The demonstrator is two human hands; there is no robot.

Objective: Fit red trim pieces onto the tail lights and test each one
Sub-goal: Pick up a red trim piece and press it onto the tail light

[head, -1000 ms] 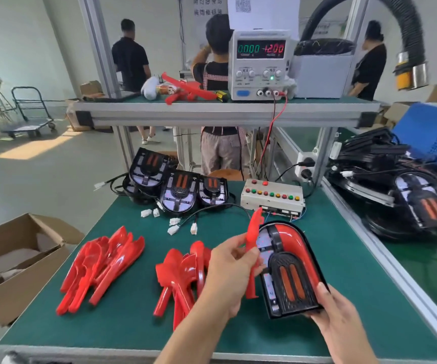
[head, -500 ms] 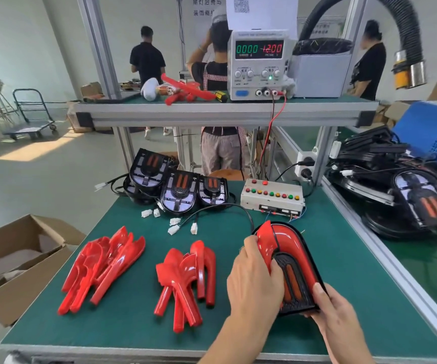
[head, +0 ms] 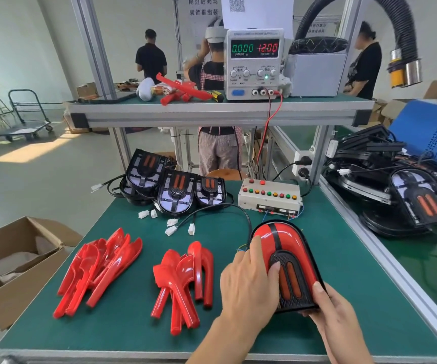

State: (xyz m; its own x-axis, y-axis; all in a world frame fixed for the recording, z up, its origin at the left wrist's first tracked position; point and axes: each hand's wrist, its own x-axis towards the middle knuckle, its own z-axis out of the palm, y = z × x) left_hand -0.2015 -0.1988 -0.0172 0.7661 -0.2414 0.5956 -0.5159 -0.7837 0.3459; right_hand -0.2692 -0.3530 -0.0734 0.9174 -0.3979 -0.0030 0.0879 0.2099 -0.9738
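Red trim covers the tail light (head: pixel 288 261) at the table's near right; left hand (head: pixel 249 287) presses it with extended fingers, right hand (head: pixel 335 313) grips its near edge. Far behind, the power supply (head: pixel 254 64) reads 0.000 and 12.00.

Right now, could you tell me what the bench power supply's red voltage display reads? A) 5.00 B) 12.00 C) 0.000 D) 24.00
B: the red digits on the bench power supply up on the shelf read 12.00, while the green current digits beside them read 0.000.
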